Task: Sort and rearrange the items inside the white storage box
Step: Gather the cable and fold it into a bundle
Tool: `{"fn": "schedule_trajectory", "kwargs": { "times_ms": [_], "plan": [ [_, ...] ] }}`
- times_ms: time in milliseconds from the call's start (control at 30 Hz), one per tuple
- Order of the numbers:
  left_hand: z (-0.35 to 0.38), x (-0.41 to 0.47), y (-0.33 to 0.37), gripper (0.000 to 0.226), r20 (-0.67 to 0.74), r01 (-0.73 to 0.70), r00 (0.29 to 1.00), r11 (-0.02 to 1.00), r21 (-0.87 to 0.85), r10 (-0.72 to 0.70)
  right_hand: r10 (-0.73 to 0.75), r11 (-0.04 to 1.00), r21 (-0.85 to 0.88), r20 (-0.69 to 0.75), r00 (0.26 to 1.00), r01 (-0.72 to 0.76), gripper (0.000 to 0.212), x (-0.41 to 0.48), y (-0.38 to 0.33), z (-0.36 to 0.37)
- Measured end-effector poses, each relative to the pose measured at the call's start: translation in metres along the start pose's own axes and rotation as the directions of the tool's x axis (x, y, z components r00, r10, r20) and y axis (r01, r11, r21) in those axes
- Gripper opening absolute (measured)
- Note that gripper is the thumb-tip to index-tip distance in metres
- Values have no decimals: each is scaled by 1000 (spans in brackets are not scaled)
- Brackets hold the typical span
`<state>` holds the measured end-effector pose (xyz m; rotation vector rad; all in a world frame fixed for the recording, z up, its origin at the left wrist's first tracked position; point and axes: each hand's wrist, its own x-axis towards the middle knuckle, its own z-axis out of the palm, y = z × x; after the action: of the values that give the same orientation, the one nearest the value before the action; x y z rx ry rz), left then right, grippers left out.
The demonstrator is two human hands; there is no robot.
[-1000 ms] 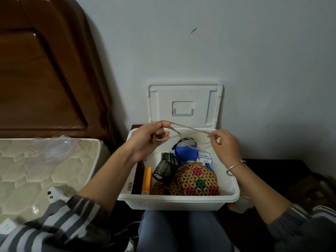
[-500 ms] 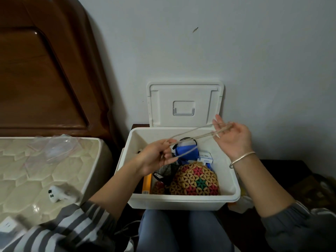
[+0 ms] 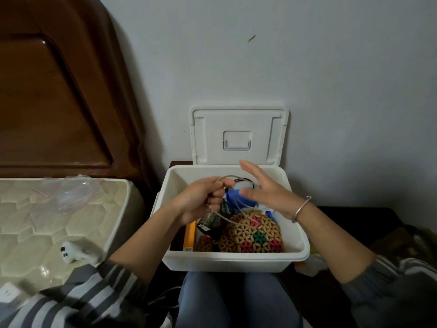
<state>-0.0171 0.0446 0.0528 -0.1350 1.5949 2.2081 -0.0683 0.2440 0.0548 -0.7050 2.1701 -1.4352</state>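
Left hand (image 3: 201,201) is curled tight round a bundle of thin pale cord (image 3: 237,201), held just above the middle of the white storage box (image 3: 236,259). Loops poke out over the knuckles, and loose strands trail down across a blue item (image 3: 246,201) towards the woven beaded bag (image 3: 256,234). Right hand (image 3: 268,192) hangs beside it, fingers straight and spread, gripping nothing, a little blurred.

This looks like the coiling step: gathering the cord into a neat hank before it goes back in among the rest. The tail is not gathered in yet, so the next move probably calls for the free hand to catch those trailing strands and wind them onto the bundle without snagging the black mesh pouch (image 3: 210,223) underneath. After that it needs a slot; the back of the box, in front of the propped-up lid (image 3: 238,121), looks the roomiest.
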Motion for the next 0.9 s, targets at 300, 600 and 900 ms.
{"fn": "schedule_trajectory", "kwargs": {
  "times_ms": [300, 600, 900],
  "plan": [
    [15, -9, 25, 20, 39, -42, 997, 912, -407, 64, -98, 995, -23, 84, 992, 100, 116, 9, 8, 50],
    [-18, -8, 30, 16, -154, -57, 988, 946, -320, 7, -51, 998, -49, -67, 996, 48, 25, 0, 17, 28],
    [-58, -22, -10, 28, -94, 341, 940, 877, 339, -328, -38, 887, -455, 94, 995, 76, 43, -15, 29, -12]
  ]
}}
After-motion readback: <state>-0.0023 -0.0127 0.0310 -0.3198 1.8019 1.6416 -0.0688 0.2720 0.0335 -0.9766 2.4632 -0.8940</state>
